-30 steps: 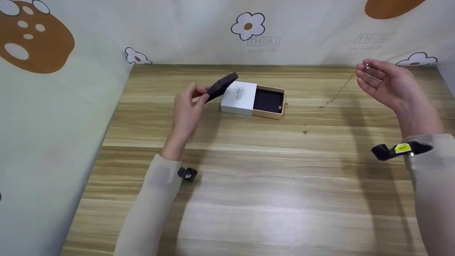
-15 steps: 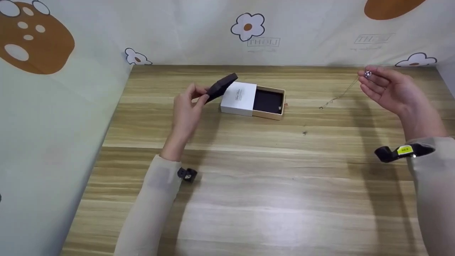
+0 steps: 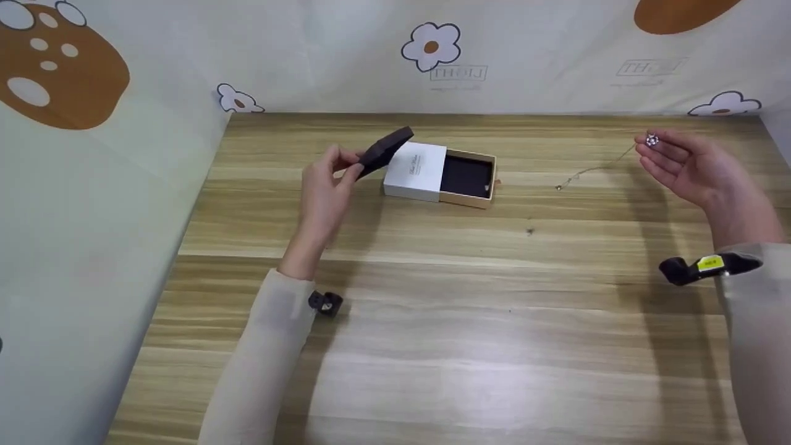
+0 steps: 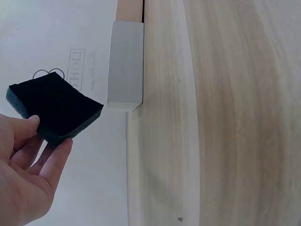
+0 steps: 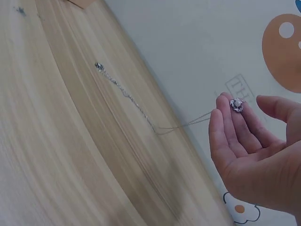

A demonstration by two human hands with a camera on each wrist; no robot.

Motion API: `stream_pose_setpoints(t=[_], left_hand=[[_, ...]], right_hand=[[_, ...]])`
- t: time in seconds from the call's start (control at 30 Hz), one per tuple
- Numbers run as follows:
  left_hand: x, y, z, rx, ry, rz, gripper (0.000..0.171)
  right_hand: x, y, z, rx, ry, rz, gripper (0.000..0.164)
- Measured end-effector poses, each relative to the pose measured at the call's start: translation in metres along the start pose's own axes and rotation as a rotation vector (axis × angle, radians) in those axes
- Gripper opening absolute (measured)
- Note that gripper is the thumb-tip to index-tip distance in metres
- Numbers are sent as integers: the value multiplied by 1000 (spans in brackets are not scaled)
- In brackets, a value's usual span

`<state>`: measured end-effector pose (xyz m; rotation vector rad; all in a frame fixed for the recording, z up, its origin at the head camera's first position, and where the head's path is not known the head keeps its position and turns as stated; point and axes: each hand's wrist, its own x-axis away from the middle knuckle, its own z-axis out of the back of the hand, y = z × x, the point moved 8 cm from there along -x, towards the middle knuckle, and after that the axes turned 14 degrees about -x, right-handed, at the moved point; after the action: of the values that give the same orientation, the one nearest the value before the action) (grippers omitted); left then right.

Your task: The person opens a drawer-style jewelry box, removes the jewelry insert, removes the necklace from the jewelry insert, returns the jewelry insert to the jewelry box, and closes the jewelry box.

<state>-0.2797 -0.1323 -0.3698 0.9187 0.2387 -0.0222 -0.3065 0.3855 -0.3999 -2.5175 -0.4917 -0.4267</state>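
Note:
My left hand (image 3: 324, 191) pinches a thin black foam pad (image 4: 55, 106) by one corner between thumb and fingers, tilted up beside the box. A white sleeve box (image 3: 417, 170) with small print lies on the table, its drawer (image 3: 466, 201) slid partway out to the right, dark inside. At the back right, my right hand (image 3: 695, 167) is palm up with relaxed fingers. On its fingertips rests a silver flower pendant (image 5: 237, 105) with a pearl-like centre, the thumb apart from it. The necklace chain (image 5: 127, 94) runs down from the fingers onto the table.
The wood-grain table (image 3: 432, 296) meets a cloth backdrop (image 3: 346, 68) printed with flowers, along its far edge. A small dark speck (image 3: 529, 231) marks the tabletop right of the box. A wrist camera (image 3: 676, 271) sits on the right sleeve.
My right hand has moved to the right and toward me, lowering the pendant, so more of the chain lies slack on the table. My left hand and the foam pad have stayed still.

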Motion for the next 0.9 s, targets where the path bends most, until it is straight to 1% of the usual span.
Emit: stream_pose_setpoints(t=[0.17,0.47,0.57,0.7,0.9], left_hand=[[0,0,0,-5,1,4,6],[1,-1,-2,15,-15,13,8],[1,-1,-2,9,-16,17,5],[1,0,-3,7,-19,6,4],[1,1,-5,15,-31,2,6]], right_hand=[[2,-2,18,67,102,-47,26],[7,-3,36,178,180,-101,24],[9,-3,41,238,218,-109,23],[10,-3,47,309,278,-95,20],[13,-2,54,364,356,-98,18]])
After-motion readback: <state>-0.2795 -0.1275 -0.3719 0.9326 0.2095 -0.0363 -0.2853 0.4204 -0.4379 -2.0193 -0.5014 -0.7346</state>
